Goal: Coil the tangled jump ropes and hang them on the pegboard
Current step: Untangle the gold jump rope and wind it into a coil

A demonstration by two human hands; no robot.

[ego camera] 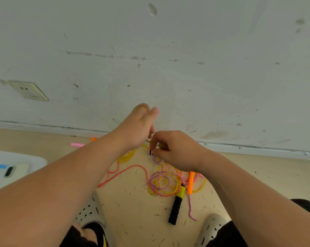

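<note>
Tangle: the jump ropes (161, 180) lie in one knotted heap on the floor (132, 220) between my feet and the wall (168, 50), with loops crossing over each other.
Pink-and-white cord: this braided cord (159, 177) looks thin, soft and light; I judge it will kink and snag instead of sliding free. It rises from the heap up to my right hand.
Yellow rope: the yellow rope (125, 157) looks like smooth plastic, springy and a little slippery, bunched to the far left of the heap.
Coral rope: the coral rope (131, 168) sweeps in a wide arc on the left, also smooth and bendy.
Handles: the black-and-yellow handle (177, 205) lies nearest me and the orange handle (190, 182) just beside it to the right. They are the stiff parts, so I would grip there to start each coil.
Right hand: my right hand (175, 150) is pinched shut on the braided cord near a small dark end piece, above the heap.
Left hand: my left hand (141, 125) is raised just beside the right with the fingers curled loosely together; I cannot tell whether it grips any strand.
Far pieces: a pink handle (77, 144) lies by the baseboard to the left, well apart from the heap.
Surroundings: a wall socket (28, 90) sits far left. No pegboard is in view.
</note>
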